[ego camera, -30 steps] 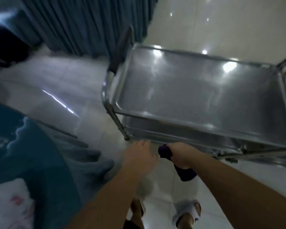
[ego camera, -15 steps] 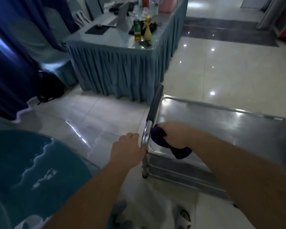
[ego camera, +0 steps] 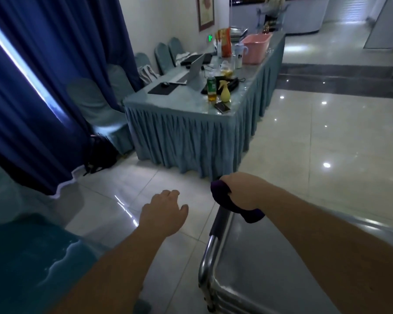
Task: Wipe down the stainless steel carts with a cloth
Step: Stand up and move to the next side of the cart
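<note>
Right grip (ego camera: pixel 243 193), clamped on the purple cloth (ego camera: pixel 234 206), has moved up onto the cart (ego camera: pixel 270 264) handle's black sleeve; left grip (ego camera: pixel 162 214) hangs apart, off the rail — judging handle wipe underway.

Glossy tiled floor (ego camera: pixel 304 137) reflects ceiling lights. Blue curtains (ego camera: pixel 43 91) hang left; a skirted bench (ego camera: pixel 191 137) stands beside covered chairs (ego camera: pixel 95 105).

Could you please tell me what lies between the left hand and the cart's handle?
Nothing but bare tiled floor shows between the left hand and the handle in the head view.
</note>
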`<state>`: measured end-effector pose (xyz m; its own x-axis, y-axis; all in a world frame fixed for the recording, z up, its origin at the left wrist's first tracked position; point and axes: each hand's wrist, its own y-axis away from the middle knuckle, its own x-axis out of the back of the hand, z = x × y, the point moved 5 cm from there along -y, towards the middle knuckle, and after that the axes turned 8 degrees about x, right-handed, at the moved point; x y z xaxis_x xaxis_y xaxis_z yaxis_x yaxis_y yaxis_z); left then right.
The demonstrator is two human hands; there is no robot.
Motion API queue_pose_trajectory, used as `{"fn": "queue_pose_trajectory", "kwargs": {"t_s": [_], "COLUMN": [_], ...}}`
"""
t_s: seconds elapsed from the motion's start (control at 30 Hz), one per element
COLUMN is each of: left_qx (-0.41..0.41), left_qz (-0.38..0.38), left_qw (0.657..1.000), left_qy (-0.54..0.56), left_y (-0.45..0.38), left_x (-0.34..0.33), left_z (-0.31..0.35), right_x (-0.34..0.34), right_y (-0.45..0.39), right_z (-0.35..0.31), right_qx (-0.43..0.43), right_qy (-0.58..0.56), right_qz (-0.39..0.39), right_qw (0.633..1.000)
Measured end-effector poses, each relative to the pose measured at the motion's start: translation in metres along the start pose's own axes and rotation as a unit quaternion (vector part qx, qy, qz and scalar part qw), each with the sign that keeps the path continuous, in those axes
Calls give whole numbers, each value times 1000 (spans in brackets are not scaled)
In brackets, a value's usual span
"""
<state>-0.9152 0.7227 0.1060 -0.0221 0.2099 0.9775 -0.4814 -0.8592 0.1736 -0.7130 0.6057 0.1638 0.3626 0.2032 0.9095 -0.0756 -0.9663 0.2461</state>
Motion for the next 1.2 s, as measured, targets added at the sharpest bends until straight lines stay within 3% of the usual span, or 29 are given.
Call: {"fn": "queue_pose_trajectory", "kwargs": {"t_s": [0.27,0.4,0.6,0.93,1.2], "left_qx": [-57,-119,-258,-366,-356], "left_qz": [-31,-53,-64,-94,-102], "left_qw": [998,991,963,924,927], "left_qy": [-18,-14,-51,-55,-60], "left_y": [-123,-204,-279,-289,-273], "left_x": [-13,-18,-10,-14,-1], "left_z": [13,31,69,136,117], "right_x": [16,21,21,18,10], "right_y": [-78,-127,-153,-100,-96], "right_z": [46,77,83,83,87], "right_qx": [-24,-115,-250,-367,-346], "right_qy": [-25,-15,-20,-31,-59], "right_qz": [20,76,76,118,202], "right_qw": [999,990,965,922,914]}}
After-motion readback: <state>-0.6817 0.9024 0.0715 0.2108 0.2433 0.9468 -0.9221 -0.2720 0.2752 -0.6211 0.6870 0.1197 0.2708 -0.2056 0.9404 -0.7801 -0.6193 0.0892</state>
